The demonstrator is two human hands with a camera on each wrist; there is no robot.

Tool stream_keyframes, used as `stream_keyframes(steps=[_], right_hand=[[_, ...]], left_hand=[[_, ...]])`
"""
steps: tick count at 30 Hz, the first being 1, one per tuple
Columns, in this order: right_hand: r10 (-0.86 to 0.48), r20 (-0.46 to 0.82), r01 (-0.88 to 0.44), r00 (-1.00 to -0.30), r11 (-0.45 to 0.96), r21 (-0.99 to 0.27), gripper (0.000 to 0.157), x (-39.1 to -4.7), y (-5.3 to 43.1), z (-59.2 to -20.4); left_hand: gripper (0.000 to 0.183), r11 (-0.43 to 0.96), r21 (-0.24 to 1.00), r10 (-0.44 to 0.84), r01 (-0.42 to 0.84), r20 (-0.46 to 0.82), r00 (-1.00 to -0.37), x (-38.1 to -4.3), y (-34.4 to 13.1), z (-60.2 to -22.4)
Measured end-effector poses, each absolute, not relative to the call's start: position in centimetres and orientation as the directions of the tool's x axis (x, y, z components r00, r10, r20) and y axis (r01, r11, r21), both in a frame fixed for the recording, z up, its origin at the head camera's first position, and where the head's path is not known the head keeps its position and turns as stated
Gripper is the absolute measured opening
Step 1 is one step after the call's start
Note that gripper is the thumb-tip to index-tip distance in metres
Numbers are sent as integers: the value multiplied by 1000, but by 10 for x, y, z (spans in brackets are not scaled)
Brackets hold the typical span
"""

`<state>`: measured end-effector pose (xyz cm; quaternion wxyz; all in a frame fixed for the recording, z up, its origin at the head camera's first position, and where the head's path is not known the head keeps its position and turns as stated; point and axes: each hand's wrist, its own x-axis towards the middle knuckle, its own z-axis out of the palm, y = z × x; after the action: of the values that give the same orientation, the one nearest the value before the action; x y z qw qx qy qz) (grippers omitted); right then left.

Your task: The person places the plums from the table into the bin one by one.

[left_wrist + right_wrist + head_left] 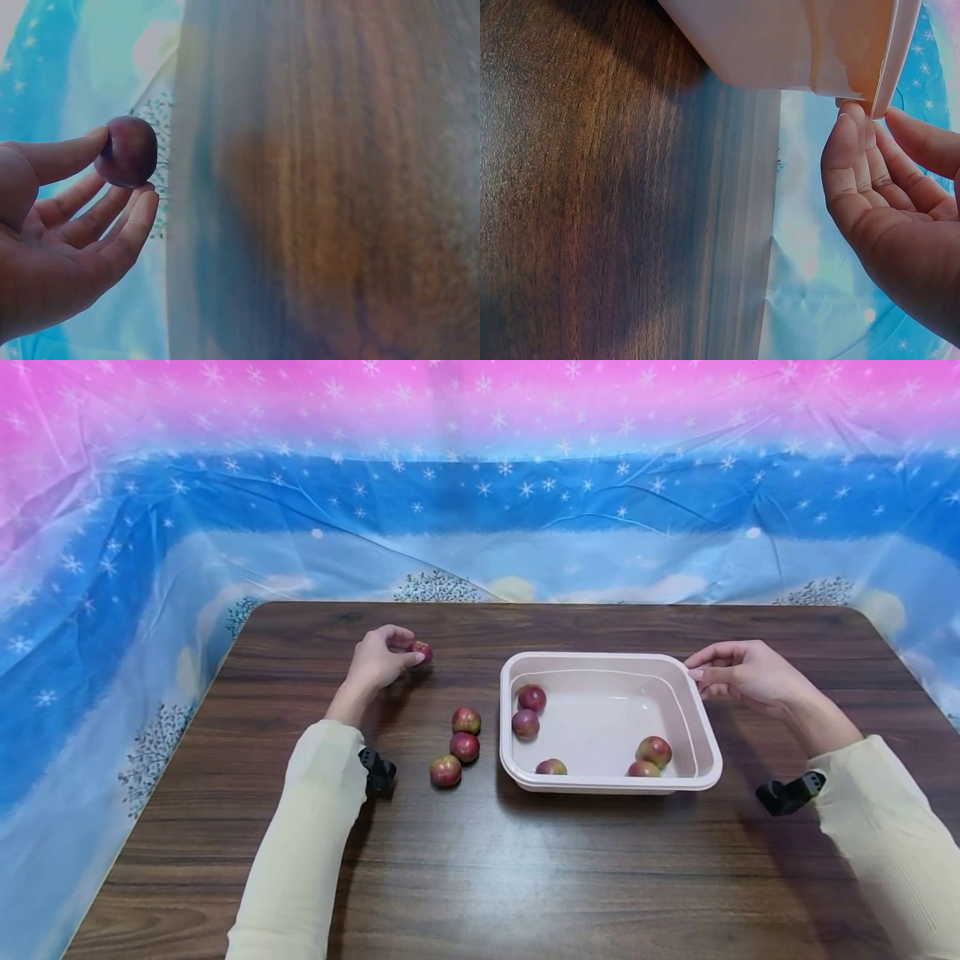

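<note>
Between thumb and fingertips, my left hand (pixel 380 658) pinches a dark red plum (pixel 129 151) toward the back left of the table. My right hand (pixel 757 675) grips the rim of a pale pink plastic basin (pixel 611 783) at its back right corner; in the right wrist view the thumb and fingers (pixel 844 142) pinch that rim from both sides. Inside the basin lie several plums, among them a pair by the left wall (pixel 532 698) and a pair near the front right (pixel 654 751). The front wall partly hides the lowest ones.
Left of the basin, three red and yellowish plums (pixel 465 747) sit in a short line on the brown wooden table (pixel 480 877). A snowflake-patterned cloth (pixel 480 493) hangs behind the table and along its left side. Each wrist carries a small black camera (pixel 377 772).
</note>
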<state>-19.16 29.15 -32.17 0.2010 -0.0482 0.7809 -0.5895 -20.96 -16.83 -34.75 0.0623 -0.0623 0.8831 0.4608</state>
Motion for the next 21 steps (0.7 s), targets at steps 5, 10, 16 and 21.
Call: stream_keyframes(steps=[5,10,16,21], right_hand=[[-315,-243,149,-917,296,-943,8,-192,291,-323],[-324,-235,141,-916,288,-947,8,-192,291,-323],[-317,-247,150,-916,302,-942,9,-191,291,-322],[-311,-251,152,-917,311,-938,10,-191,291,-323]], left_hand=[[36,544,821,-63,-174,-167,-984,-206,-168,-342],[37,535,829,-65,-163,-152,-986,-202,-167,-336],[37,520,842,-46,-141,-136,-990,-198,-165,-330],[38,505,856,-16,-111,-119,-993,-194,-163,-323]])
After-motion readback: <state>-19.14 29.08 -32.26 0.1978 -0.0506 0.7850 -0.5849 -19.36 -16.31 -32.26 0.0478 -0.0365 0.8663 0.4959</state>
